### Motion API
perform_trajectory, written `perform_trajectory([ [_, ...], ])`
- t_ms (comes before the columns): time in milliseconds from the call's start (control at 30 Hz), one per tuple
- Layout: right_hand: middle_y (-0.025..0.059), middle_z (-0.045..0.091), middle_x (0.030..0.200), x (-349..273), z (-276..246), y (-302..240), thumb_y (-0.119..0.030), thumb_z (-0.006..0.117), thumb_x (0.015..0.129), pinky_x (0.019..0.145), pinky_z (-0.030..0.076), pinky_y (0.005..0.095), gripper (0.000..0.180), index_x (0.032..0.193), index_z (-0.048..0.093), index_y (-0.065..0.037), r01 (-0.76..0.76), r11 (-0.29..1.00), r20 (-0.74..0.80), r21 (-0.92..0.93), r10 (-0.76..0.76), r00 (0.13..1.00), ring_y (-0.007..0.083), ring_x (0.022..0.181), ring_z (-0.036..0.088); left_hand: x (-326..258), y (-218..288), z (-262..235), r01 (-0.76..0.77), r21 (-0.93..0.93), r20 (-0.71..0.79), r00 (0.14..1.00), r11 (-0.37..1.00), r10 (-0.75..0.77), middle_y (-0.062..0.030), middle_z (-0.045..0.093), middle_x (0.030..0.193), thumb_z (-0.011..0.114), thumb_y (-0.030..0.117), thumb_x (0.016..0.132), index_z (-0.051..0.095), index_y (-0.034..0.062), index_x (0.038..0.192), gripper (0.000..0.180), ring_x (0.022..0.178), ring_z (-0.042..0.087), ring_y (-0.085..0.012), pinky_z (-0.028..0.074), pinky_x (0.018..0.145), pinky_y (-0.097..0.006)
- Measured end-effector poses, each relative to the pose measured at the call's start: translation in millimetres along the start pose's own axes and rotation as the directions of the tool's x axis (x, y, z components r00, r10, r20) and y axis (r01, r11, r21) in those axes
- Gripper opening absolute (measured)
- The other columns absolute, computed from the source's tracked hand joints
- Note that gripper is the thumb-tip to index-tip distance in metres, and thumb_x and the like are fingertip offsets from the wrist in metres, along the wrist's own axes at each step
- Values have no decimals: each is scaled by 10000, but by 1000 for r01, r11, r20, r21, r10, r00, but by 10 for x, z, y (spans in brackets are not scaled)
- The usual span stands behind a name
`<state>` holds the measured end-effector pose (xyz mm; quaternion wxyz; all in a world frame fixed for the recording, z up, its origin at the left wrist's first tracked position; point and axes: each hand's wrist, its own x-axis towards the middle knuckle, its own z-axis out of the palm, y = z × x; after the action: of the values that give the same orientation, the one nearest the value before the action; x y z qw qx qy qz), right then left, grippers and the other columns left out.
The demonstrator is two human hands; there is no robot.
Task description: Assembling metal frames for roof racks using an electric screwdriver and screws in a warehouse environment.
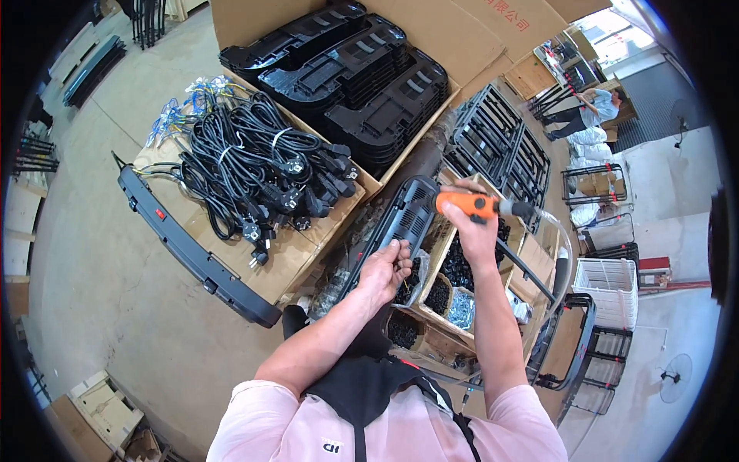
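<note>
My left hand (381, 273) is gripping one black housing (408, 222), my right hand (473, 228) one orange tool (460, 205), near three panel stacks (332, 77).

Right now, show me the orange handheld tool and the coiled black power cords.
Orange handheld tool (466, 202), head view: on its body.
Coiled black power cords (226, 146), head view: middle of the coils.

Power tool (477, 205): orange. Slotted cover (412, 221): black. Cords (231, 142): black; wire ends (165, 122): blue, yellow. Curved panel (183, 248): dark grey; switch (160, 214): red. Shirt (416, 427): pink. Apron (362, 393): black. Carton (431, 31): brown. Basket (608, 286): white.
</note>
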<state>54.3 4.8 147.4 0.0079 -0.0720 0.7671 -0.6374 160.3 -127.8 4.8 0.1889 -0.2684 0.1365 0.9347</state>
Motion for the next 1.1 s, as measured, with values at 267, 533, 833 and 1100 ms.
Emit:
perform_trajectory([
  [267, 184, 748, 1255, -715, -97, -118, -100, 866, 878, 1055, 559, 391, 565, 1353, 581, 9, -61, 995, 7, 78, 60, 998, 226, 1156, 714, 171, 127, 114, 9, -136, 70, 998, 991, 1, 12, 645, 858, 563, 332, 1130, 664, 73, 1166, 280, 740, 644, -114, 595, 673, -250],
  [533, 179, 738, 1277, -831, -171, -123, -131, 876, 877, 1055, 552, 375, 587, 1362, 575, 4, -100, 990, -23, 98, 103, 994, 214, 1164, 701, 139, 86, 30, 52, -125, 147, 989, 991, -33, -9, 677, 885, 564, 323, 1128, 664, 72, 1176, 275, 796, 701, -146, 639, 730, -281],
  [833, 175, 737, 1278, -816, -131, -226, -142, 870, 879, 1052, 552, 372, 590, 1368, 575, 4, -112, 993, 24, 32, 111, 994, 212, 1165, 701, 15, 122, 63, 44, -77, 93, 995, 996, -37, -1, 663, 914, 567, 320, 1128, 663, 74, 1267, 298, 799, 672, -140, 618, 737, -290],
  [1100, 173, 748, 1255, -770, -100, -209, -119, 870, 866, 1024, 578, 375, 582, 1361, 589, -1, -107, 994, 79, -12, 107, 991, 215, 1142, 713, 120, 85, -90, 113, -131, 124, 988, 985, -97, 4, 642, 874, 591, 331, 1118, 679, 63, 1211, 297, 771, 652, -134, 606, 715, -302],
])
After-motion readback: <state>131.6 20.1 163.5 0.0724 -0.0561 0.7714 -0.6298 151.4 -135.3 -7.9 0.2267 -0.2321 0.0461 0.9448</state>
